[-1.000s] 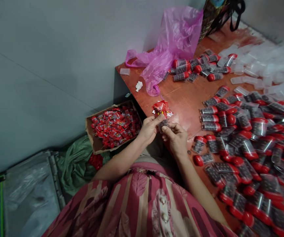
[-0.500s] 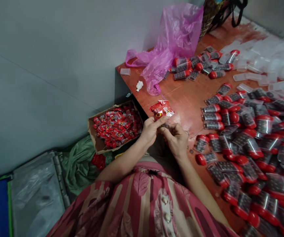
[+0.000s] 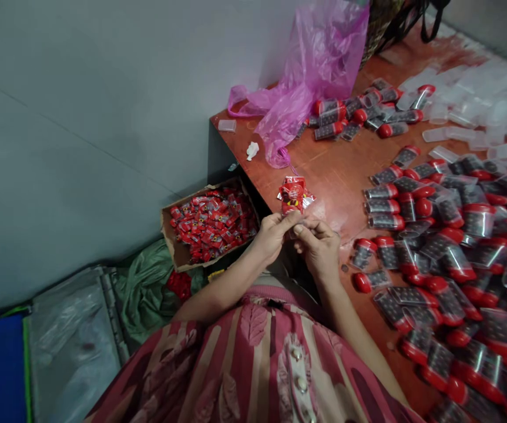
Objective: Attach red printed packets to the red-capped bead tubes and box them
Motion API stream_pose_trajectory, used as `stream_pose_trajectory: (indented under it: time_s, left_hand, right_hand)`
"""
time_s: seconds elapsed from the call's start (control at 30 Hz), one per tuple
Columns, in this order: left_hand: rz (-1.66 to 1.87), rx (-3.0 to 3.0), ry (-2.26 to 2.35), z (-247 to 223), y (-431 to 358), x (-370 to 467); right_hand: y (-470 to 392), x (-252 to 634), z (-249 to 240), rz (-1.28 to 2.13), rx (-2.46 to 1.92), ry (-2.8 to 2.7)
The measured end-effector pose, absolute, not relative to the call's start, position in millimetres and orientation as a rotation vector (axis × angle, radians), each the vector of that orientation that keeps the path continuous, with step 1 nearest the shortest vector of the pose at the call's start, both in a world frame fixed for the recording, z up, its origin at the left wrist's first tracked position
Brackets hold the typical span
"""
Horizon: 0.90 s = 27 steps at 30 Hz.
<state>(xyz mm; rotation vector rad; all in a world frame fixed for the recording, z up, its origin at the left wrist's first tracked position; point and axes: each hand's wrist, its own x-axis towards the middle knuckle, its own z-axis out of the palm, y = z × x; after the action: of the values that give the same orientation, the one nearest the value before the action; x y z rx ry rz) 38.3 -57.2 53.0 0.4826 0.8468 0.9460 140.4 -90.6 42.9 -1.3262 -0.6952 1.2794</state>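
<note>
A small shiny red packet [image 3: 292, 195] with a yellow mark stands up from the fingertips of my left hand [image 3: 271, 239], whose thumb and fingers pinch its lower end. My right hand [image 3: 320, 245] meets it there, thumb and fingers closed together. What the right fingers hold is too small and covered to make out. Right behind the held packet, more red packaging [image 3: 308, 197] lies on the table. Below and left of my hands, a cardboard box [image 3: 181, 251] is heaped with similar red packets [image 3: 215, 223].
On the reddish table [image 3: 345, 176], many red-capped clear tubes with dark contents [image 3: 438, 247] spread along the right. Translucent empty tubes [image 3: 477, 100] pile up at the back. A pink plastic bag [image 3: 310, 64] rests by the wall. Green cloth [image 3: 145, 288] lies under the box.
The red packet has gone from lying slanted to standing upright in my left fingers, showing more packaging behind it. My right fingers have shifted slightly. The view has moved a little.
</note>
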Motion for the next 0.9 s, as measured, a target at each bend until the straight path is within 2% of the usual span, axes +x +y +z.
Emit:
stream_pose_trajectory:
  time_s: [0.13,0.33,0.53,0.7,0.9]
  left_hand:
    - [1.134,0.43,0.883,51,-55,40]
    - [1.108,0.454,0.926,40,-66,52]
    - [1.074,0.426,0.841,41,-62,41]
    - [1.081,0.364,0.859,43,-51,34]
    - [1.094,0.347,0.898,43,-51,39]
  right_hand:
    - [-91,139,37,1.247,-1.346,-0.66]
    - [-92,132,35,1.115,-1.355,-0.615]
    - [-89,138,40,1.224,-1.371,-0.676]
    - [-95,137,43,1.189,-1.376,-0.816]
    - [-95,138,36,1.307,-1.202,-0.607]
